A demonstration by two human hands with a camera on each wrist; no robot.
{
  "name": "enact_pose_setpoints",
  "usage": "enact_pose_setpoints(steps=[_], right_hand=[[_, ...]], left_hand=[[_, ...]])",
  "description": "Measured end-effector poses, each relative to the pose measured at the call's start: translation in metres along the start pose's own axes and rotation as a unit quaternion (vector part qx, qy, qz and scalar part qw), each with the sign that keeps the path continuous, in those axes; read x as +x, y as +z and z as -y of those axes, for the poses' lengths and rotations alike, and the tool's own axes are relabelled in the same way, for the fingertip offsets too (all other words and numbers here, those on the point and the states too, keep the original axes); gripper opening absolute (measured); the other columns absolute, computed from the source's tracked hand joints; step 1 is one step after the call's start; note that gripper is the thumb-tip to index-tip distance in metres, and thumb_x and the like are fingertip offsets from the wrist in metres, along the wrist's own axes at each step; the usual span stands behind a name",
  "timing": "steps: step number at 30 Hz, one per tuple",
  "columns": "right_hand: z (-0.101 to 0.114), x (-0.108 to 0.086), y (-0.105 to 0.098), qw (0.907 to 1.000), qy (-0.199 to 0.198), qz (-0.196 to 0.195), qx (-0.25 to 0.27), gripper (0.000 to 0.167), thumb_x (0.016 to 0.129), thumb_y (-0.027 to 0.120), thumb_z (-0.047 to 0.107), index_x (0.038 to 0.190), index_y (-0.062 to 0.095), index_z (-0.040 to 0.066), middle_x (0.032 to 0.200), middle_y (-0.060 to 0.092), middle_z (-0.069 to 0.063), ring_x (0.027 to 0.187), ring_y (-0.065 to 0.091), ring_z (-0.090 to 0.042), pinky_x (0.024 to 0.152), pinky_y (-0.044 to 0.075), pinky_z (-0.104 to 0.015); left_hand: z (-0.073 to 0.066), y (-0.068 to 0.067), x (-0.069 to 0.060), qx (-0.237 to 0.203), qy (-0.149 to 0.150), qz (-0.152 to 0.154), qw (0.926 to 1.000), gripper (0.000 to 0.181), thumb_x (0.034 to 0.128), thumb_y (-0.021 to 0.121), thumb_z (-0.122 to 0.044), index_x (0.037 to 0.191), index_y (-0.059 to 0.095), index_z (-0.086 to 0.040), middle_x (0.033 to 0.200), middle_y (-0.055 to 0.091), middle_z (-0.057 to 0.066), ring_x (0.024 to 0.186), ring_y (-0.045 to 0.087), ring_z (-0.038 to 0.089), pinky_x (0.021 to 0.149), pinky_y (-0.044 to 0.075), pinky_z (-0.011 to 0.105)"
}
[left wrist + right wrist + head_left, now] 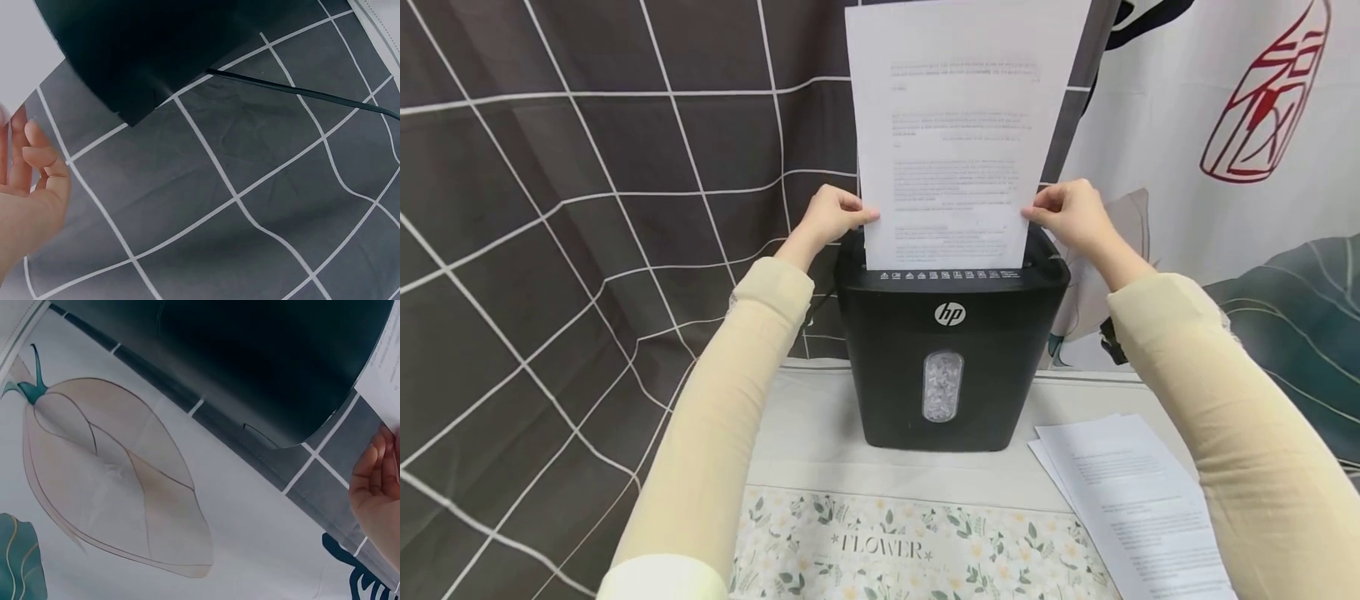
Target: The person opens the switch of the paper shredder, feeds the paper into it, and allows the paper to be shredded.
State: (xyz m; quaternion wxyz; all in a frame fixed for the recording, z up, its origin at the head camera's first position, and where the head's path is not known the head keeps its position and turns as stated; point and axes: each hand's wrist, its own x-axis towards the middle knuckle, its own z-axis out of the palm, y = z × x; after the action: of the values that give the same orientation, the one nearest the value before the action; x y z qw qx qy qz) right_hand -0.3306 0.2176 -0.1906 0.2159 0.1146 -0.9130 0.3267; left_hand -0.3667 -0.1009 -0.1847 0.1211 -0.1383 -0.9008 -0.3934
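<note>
Your left hand [835, 217] and right hand [1072, 215] pinch the printed sheet [955, 175] by opposite edges, likely keeping it upright and square atop the black shredder [887, 358]; loose pages [1138, 508] lie nearer, right.

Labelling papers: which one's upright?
The paper at the top of the shredder, pinched by left grip and right grip; the other papers lie on the table.

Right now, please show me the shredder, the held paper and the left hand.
Shredder [951, 342], head view, middle of its front.
Held paper [957, 140], head view, printed middle.
Left hand [832, 212], head view, the hand's middle.
</note>
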Motion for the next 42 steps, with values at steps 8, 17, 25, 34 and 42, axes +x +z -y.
enact_pose_setpoints(steps=[8,17,25,34,42], right_hand=[[-0.007,-0.004,-0.001,0.9996,0.000,0.028,0.000,0.025,0.090,0.062,0.014,0.095,0.066,-0.010,0.083,0.064,-0.017,0.064,0.046,-0.008,0.058,0.035,-0.017],[-0.010,-0.003,-0.001,0.9980,0.001,0.061,-0.017,0.023,0.089,0.062,0.012,0.091,0.065,-0.011,0.069,0.058,-0.009,0.060,0.042,-0.012,0.053,0.033,-0.022],[-0.013,-0.005,0.002,0.9978,-0.009,0.064,-0.016,0.023,0.089,0.063,0.011,0.092,0.065,-0.011,0.073,0.061,-0.014,0.062,0.044,-0.014,0.053,0.034,-0.021],[-0.013,-0.004,0.002,0.9991,-0.016,0.039,-0.007,0.023,0.088,0.065,0.010,0.093,0.066,-0.012,0.077,0.063,-0.018,0.061,0.044,-0.010,0.053,0.035,-0.017],[-0.014,-0.004,0.004,0.9989,-0.032,0.035,-0.002,0.019,0.087,0.065,0.007,0.090,0.065,-0.012,0.074,0.063,-0.016,0.058,0.043,-0.007,0.053,0.035,-0.016]], left_hand=[[0.005,0.007,0.000,0.004,0.000,0.014,0.9999,0.027,0.0863,0.068,-0.021,0.093,0.071,0.005,0.074,0.063,0.013,0.066,0.048,0.011,0.059,0.035,0.019],[0.007,0.011,-0.003,0.028,0.002,0.025,0.9993,0.027,0.0858,0.069,-0.021,0.092,0.071,0.005,0.065,0.057,-0.001,0.066,0.048,0.012,0.060,0.037,0.020],[0.012,0.014,-0.002,0.043,0.024,0.019,0.9986,0.026,0.0848,0.070,-0.020,0.090,0.072,0.006,0.071,0.065,0.008,0.064,0.048,0.011,0.059,0.036,0.019],[0.010,0.016,-0.003,0.052,0.026,0.008,0.9983,0.025,0.0849,0.070,-0.018,0.092,0.072,0.006,0.092,0.069,0.019,0.071,0.048,0.015,0.061,0.035,0.019],[0.012,0.016,-0.002,0.051,0.035,0.000,0.9981,0.025,0.0844,0.071,-0.018,0.092,0.072,0.005,0.090,0.069,0.019,0.070,0.047,0.014,0.060,0.034,0.019]])
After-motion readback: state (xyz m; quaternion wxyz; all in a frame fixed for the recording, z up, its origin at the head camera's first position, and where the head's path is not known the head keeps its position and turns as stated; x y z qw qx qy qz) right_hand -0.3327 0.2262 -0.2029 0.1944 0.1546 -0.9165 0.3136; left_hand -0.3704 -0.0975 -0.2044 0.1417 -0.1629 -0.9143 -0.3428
